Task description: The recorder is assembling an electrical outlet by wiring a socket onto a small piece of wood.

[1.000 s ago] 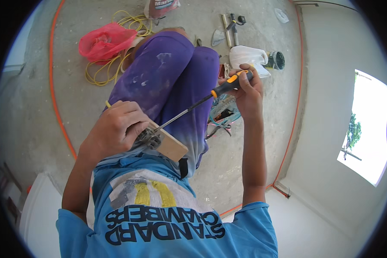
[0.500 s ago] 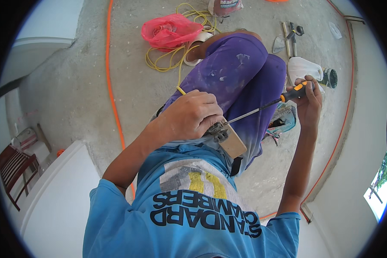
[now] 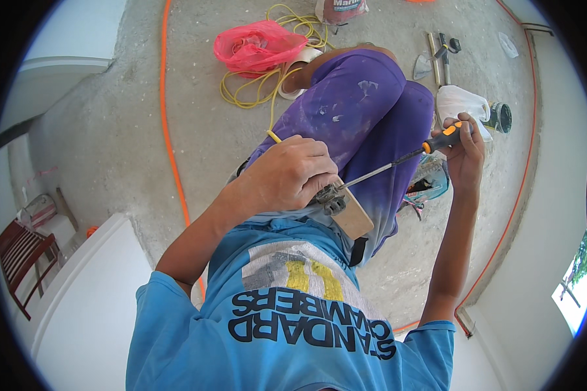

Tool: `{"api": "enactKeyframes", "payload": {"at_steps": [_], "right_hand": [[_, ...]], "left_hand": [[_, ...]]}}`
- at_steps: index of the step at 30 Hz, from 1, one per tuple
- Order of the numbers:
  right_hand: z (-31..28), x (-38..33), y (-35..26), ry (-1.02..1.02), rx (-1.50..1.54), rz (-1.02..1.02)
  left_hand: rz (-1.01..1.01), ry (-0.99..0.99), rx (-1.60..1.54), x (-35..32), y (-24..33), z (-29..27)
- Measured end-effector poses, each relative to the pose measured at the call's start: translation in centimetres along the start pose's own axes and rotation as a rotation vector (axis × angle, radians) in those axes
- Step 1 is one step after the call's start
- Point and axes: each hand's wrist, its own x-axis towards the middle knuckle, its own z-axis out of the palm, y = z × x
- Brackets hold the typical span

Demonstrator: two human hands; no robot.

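A person seated on a rough concrete floor point(image 3: 143, 130) works a fitting at lap height, the left hand point(image 3: 287, 176) closed firmly over a small dark metal mechanism point(image 3: 331, 199) mounted on a flat, pale wooden board point(image 3: 355, 218), apparently bracing it against the thigh so it cannot twist. The right hand point(image 3: 464, 153) is wrapped around the orange-and-black grip of a long screwdriver point(image 3: 398, 161), whose slim steel shaft slants down and left until its tip meets the mechanism, a line that seems chosen to press straight into a screw. Paint-flecked purple trousers point(image 3: 365, 111) cover the knees. Well apart on the floor lie a crumpled pink plastic bag point(image 3: 257, 47), a loose coil of yellow cable point(image 3: 248, 91), a thin orange cord point(image 3: 169, 130) and a white bag point(image 3: 460, 104) beside a small tin point(image 3: 500, 117).
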Motion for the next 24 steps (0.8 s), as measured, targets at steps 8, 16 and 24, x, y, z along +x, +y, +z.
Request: {"api": "enactKeyframes", "payload": {"at_steps": [8, 16, 24], "right_hand": [[1.6, 1.0, -1.2, 0.045, -0.401, 0.122], [0.6, 1.1, 0.9, -0.042, -0.296, 0.02], [-3.2, 1.7, 0.9, -0.162, -0.33, 0.093]], "left_hand": [[0.027, -0.021, 0.05, 0.0, 0.1, -0.8], [0.132, 0.01, 0.081, -0.4, -0.7, 0.7], [0.135, -0.01, 0.023, -0.3, -0.3, 0.6]]}}
